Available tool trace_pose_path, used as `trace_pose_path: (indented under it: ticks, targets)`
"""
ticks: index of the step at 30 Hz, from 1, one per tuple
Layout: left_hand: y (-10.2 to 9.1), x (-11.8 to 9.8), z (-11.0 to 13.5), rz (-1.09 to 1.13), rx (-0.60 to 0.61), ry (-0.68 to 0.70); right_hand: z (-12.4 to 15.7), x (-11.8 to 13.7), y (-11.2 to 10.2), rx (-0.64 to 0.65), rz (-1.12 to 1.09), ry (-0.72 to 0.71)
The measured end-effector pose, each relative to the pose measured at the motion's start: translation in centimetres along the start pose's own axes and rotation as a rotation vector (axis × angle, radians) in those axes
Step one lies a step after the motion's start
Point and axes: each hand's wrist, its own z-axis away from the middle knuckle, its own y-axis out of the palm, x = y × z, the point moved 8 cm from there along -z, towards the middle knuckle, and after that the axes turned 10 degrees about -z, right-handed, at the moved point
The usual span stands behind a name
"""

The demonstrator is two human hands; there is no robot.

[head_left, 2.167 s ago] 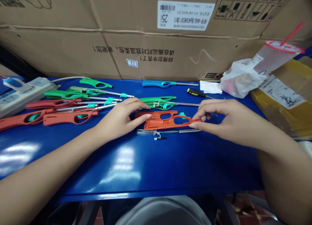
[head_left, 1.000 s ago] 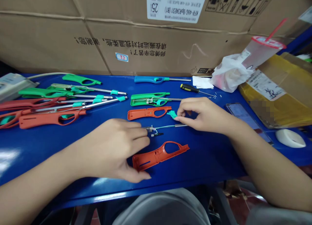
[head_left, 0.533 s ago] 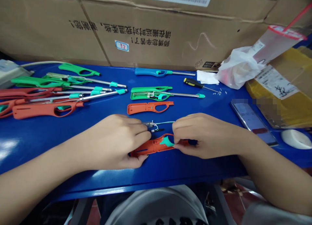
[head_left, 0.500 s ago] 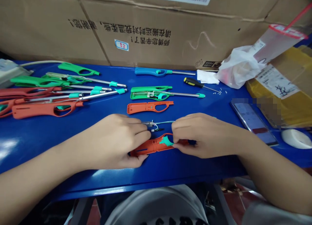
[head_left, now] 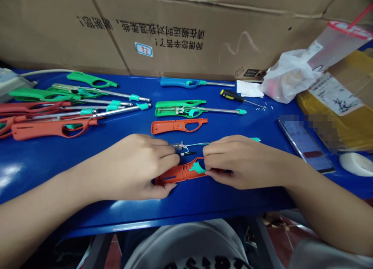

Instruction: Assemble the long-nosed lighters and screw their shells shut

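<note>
1. L hand (head_left: 136,166) was clenched on the butt end of the orange shell half (head_left: 175,175), fingers over the top and thumb at the near side.
2. R hand (head_left: 239,162) pinched the teal trigger piece (head_left: 197,168) w/ thumb & forefinger tips, pressing it onto the shell's middle. Its other fingers were folded over the shell's R end.
3. The shell lay on the blue table (head_left: 204,201), near the front edge, btwn both hands.
4. Just at its 12 o'clock I saw the wired tube assy (head_left: 189,145). Couldn't tell if the L fingertips touched it.
5. Farther at 12: second orange shell (head_left: 178,125), then an opened green lighter (head_left: 180,109). Screwdriver (head_left: 233,96) at 1, phone (head_left: 303,144) at 3, well apart.
</note>
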Motion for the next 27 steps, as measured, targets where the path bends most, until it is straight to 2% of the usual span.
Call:
trace_pose_path:
  ticks: [7, 11, 14, 17, 19, 23, 27]
  targets:
    - [0.2, 0.2, 0.1, 0.008, 0.005, -0.007, 0.1, 0.8, 0.0, -0.001, 0.169, -0.036]
    - [0.1, 0.1, 0.1, -0.015, -0.003, 0.001, 0.3, 1.2, 0.2, 0.003, 0.193, -0.060]
    - [-0.1, 0.1, 0.2, -0.045, -0.020, 0.005, 0.5, 1.0, -0.7, -0.082, 0.217, -0.072]
    - [-0.4, 0.2, 0.3, -0.061, -0.051, 0.010, 0.8, 0.2, -2.1, -0.199, 0.254, -0.027]
    - [-0.5, 0.1, 0.2, -0.054, -0.069, 0.013, 0.8, -0.3, -2.6, -0.230, 0.231, -0.003]
    - [-0.6, -0.3, 0.0, -0.053, -0.082, 0.035, 0.3, -0.5, -1.5, -0.140, 0.120, -0.024]
    - [-0.3, -0.5, -0.2, -0.052, -0.051, 0.050, -0.2, 0.1, 0.1, -0.050, 0.131, -0.072]
